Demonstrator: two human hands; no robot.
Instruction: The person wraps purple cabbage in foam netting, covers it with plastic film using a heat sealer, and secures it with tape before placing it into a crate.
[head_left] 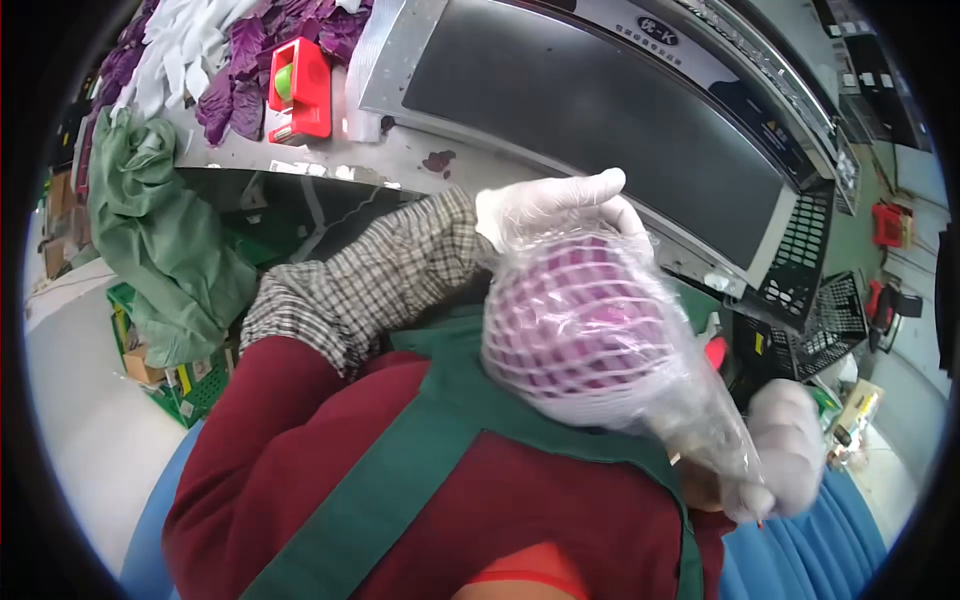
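Observation:
A purple cabbage [590, 320] in a white foam net sits inside a clear plastic bag, held before my chest. My left hand [565, 205], in a white glove, lies against the far side of the cabbage, with the thumb stretched out and the other fingers curved round behind it. The bag narrows toward the lower right, where my right hand [780, 455], also gloved and somewhat blurred, pinches the gathered plastic [730, 450].
Ahead lies a wrapping machine [600, 120] with a dark plate and a keypad [800, 240]. A red tape dispenser [302, 92], purple leaves [250, 75] and white nets [185, 50] are at the upper left. Green cloth [165, 235] hangs left; a black basket [835, 320] stands right.

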